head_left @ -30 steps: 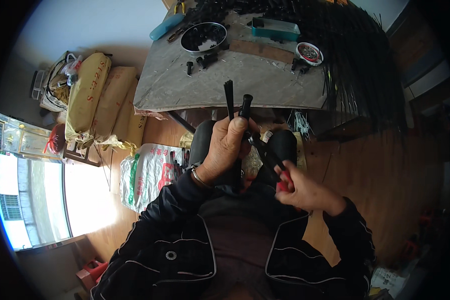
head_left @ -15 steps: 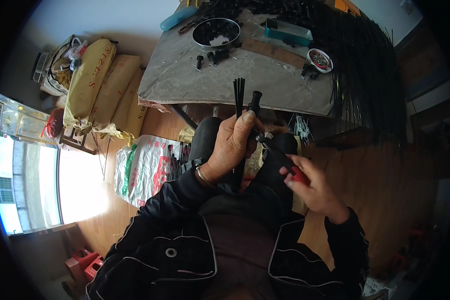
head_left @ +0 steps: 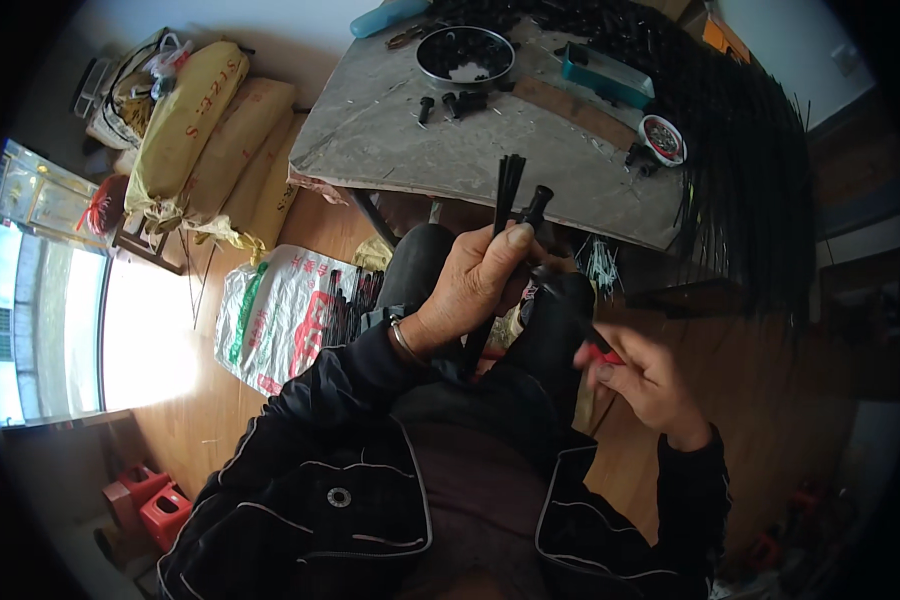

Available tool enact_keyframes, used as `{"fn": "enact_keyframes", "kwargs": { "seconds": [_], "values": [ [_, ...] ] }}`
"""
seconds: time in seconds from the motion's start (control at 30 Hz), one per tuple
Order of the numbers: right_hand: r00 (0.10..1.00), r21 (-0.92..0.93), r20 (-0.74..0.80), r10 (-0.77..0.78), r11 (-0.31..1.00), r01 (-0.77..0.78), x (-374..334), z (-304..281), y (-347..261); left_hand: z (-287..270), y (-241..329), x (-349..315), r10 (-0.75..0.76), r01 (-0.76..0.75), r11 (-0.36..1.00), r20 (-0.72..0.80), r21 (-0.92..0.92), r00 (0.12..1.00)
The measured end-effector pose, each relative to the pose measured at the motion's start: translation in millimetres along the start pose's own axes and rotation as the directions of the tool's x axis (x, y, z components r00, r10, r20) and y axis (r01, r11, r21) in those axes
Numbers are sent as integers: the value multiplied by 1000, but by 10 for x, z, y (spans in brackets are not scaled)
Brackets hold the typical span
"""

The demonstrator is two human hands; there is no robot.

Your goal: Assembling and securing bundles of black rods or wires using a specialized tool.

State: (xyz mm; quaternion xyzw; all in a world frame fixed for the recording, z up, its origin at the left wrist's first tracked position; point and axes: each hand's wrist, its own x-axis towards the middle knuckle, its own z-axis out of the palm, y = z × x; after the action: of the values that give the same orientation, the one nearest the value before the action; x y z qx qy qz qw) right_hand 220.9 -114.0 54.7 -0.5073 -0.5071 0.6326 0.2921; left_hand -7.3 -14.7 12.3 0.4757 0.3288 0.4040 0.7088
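Note:
My left hand (head_left: 475,280) is closed around a bundle of thin black strips (head_left: 509,185), which stick up past my thumb. A short black flanged tube-like piece (head_left: 538,200) stands beside the bundle, in the same grip. My right hand (head_left: 652,378) is closed on the red handle of a dark-shafted tool (head_left: 600,353). The tool's dark front part points toward the fingers of my left hand; it is blurred, and I cannot tell its exact kind or whether it touches. Both hands are over my lap, in front of the grey table (head_left: 390,150).
On the table are a round metal bowl (head_left: 467,85) of black pieces, a teal tray (head_left: 620,85), a wooden strip (head_left: 575,113), a small round container (head_left: 663,138) and loose black fittings (head_left: 427,107). Long black strips (head_left: 740,180) hang off its right side. Sacks (head_left: 195,110) and red stools (head_left: 165,515) stand left.
The view has shifted, so the table sits further right and higher. My right hand and the tool have drawn slightly away from my left hand, which keeps its grip.

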Motion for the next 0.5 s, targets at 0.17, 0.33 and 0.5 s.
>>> {"fn": "enact_keyframes", "kwargs": {
  "seconds": [0.17, 0.33, 0.5],
  "values": [
    [915, 703, 403, 1, 640, -310, 17, 234, 491, 57, 56, -1, 33, -33, 999, 17, -38, 999],
    [817, 355, 533, 220, 818, -452, 116, 9, 232, 68, -29, 4, 29, -25, 998, 58, -62, 998],
    [969, -438, -122, -214, 888, 141, 157, 220, 119, 9, -32, 13, 8, -7, 1000, 9, -28, 1000]
  ]
}}
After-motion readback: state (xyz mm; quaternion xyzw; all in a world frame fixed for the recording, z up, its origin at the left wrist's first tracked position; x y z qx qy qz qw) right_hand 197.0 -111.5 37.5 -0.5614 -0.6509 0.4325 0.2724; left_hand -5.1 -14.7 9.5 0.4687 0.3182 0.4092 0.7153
